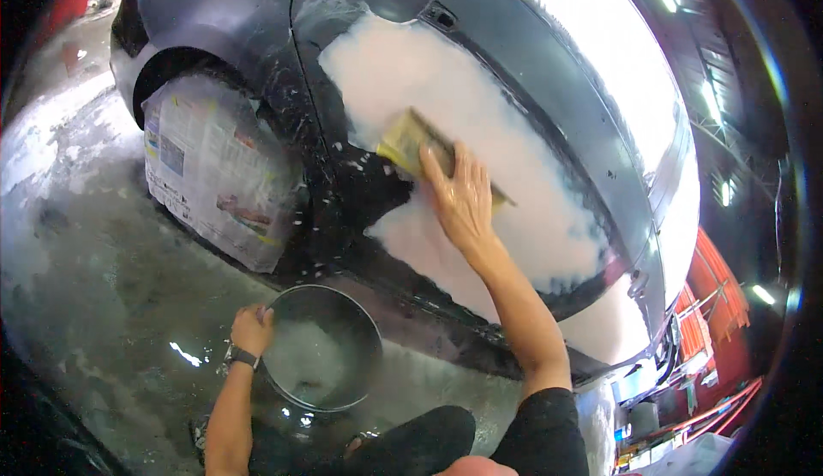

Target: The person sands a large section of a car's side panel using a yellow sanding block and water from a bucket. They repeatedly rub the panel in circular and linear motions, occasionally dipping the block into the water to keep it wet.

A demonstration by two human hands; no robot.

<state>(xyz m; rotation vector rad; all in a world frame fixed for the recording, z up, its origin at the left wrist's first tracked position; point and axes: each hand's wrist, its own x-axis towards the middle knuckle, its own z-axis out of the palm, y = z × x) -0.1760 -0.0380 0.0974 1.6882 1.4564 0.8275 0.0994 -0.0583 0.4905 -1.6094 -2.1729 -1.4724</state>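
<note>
Right now, the right hand (467, 206) grips a yellow pad (399, 143), thumb spread from fingers | pad on the pale patch (411, 69) of the car door (364, 186), nearer its wheel-side edge | long axis slanting roughly lengthwise, one end toward that edge | left hand (252, 330) curled on the rim of a bucket (358, 326)

Noted on the person: watch (243, 356), dark strap, left wrist, 8 o'clock; sleeve (542, 433), black, short, 5 o'clock; trousers (424, 442), dark, 6 o'clock.
</note>
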